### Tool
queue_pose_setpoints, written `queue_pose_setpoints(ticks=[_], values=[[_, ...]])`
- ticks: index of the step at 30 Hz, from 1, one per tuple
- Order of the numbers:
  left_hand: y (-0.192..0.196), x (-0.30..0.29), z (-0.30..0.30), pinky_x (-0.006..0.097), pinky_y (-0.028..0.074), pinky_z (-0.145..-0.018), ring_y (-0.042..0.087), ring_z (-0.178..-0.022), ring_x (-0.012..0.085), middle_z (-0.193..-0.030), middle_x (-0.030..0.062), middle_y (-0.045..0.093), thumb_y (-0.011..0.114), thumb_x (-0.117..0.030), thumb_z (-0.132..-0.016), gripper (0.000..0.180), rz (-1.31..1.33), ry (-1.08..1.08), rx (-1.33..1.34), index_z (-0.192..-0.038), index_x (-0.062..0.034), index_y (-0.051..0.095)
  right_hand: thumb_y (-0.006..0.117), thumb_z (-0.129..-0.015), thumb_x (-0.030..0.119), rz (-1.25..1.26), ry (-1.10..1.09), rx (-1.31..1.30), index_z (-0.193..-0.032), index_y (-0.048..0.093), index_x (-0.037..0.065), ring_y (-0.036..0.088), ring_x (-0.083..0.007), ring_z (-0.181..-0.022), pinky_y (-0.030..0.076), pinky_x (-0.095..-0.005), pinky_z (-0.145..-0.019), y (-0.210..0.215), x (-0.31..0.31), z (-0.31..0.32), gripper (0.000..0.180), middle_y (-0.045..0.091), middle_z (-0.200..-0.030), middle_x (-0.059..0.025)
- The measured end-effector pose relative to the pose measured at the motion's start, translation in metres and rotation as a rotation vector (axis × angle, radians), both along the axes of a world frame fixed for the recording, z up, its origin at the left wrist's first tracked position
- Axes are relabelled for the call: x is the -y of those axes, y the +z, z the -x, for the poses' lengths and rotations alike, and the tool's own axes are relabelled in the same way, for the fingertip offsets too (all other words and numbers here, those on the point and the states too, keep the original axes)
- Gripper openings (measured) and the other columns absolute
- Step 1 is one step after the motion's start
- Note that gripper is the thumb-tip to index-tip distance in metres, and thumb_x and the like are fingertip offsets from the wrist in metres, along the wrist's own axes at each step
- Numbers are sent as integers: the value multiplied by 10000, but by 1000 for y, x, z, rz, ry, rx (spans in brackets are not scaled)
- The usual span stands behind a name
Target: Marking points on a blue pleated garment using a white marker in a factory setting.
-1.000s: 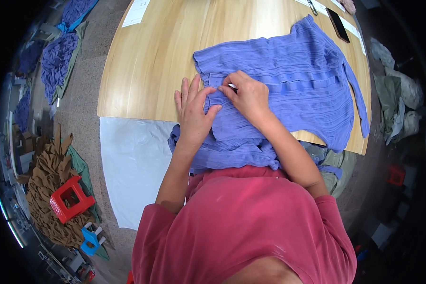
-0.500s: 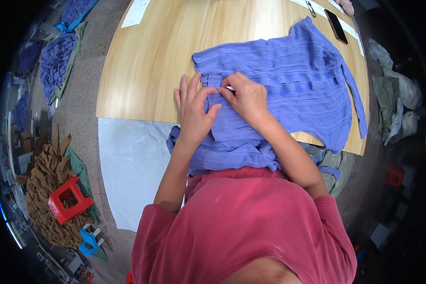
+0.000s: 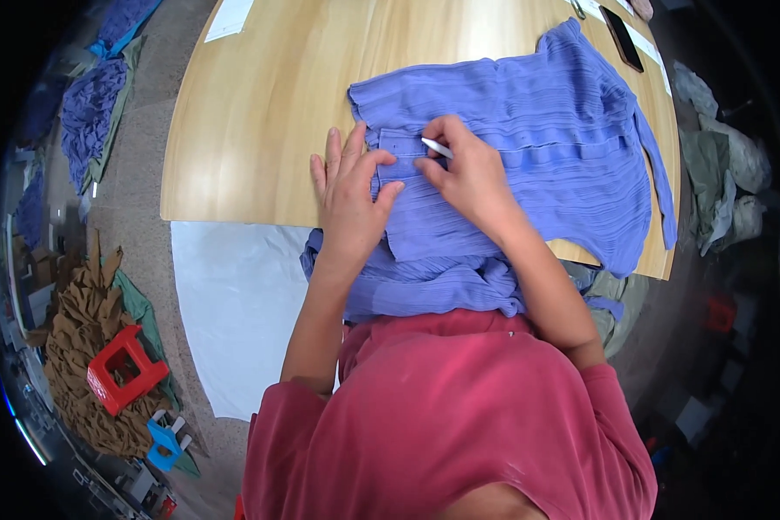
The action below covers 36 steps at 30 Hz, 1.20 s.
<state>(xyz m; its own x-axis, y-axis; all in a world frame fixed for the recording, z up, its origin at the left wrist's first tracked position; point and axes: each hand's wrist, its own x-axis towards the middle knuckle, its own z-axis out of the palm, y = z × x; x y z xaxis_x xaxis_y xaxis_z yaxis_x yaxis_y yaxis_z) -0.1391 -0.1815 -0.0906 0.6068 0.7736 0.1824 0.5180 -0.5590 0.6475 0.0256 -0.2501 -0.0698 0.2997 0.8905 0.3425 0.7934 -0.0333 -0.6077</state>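
Observation:
A periwinkle-blue crinkled garment (image 3: 529, 121) lies spread on the wooden table (image 3: 260, 113), with its sleeves toward the right. My left hand (image 3: 352, 195) rests at its left end, fingers apart, with thumb and index on a smooth flat strip of the cloth. Just to the right, my right hand (image 3: 472, 178) pinches a slim white pen-like stick (image 3: 437, 147) over the garment, its tip pointing up and left. Whether the stick touches the cloth I cannot tell. More bunched blue cloth (image 3: 433, 290) hangs over the table's near edge by my body.
A phone (image 3: 621, 41) and paper sheets (image 3: 229, 19) lie along the table's far side. White sheeting (image 3: 225, 321) hangs at the near left. On the floor at left are a brown cloth pile (image 3: 78, 347), a red stool (image 3: 128, 368) and a blue stool (image 3: 166, 440). Bags (image 3: 737, 156) stand at right.
My right hand has drawn back to the right from the left fingertips, and the white stick now shows in it. The left thumb and index still lie on the cloth.

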Motion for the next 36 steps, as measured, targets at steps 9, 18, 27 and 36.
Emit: queue_pose_setpoints(ticks=[9, 18, 27, 36], values=[[-1, 3, 2, 570, 154, -1151, 274, -1425, 372, -1480, 108, 427, 782, -162, -737, 312, -30, 16, 4, -1005, -139, 625, 611, -879, -29, 102, -89, -495, -1046, 621, 11, 565, -55, -769, 452, -210, -675, 6, 41, -1, 172, 640, -881, -14], [0, 3, 2, 574, 167, -1144, 284, -1422, 372, -1478, 118, 427, 778, -149, -736, 331, -43, 9, 16, -1028, -144, 624, 626, -870, -27, -18, 25, -497, -1029, 651, 11, 575, -78, -808, 446, -218, -702, -7, 33, 24, 165, 638, -926, -18], [1, 3, 4, 570, 172, -1141, 293, -1417, 377, -1474, 130, 431, 745, -129, -752, 320, -55, -4, 14, -1047, -135, 619, 680, -851, 28, -34, 104, -302, -995, 672, 26, 632, -201, -767, 476, -291, -653, -9, 22, 29, 145, 664, -881, -91], [-1, 3, 2, 565, 174, -1141, 285, -1420, 378, -1477, 132, 425, 743, -133, -754, 320, -71, -11, 1, -1051, -139, 624, 684, -853, 31, -88, 90, 11, -957, 659, 38, 615, -172, -743, 470, -274, -646, -15, 19, 30, 106, 652, -846, -70]])
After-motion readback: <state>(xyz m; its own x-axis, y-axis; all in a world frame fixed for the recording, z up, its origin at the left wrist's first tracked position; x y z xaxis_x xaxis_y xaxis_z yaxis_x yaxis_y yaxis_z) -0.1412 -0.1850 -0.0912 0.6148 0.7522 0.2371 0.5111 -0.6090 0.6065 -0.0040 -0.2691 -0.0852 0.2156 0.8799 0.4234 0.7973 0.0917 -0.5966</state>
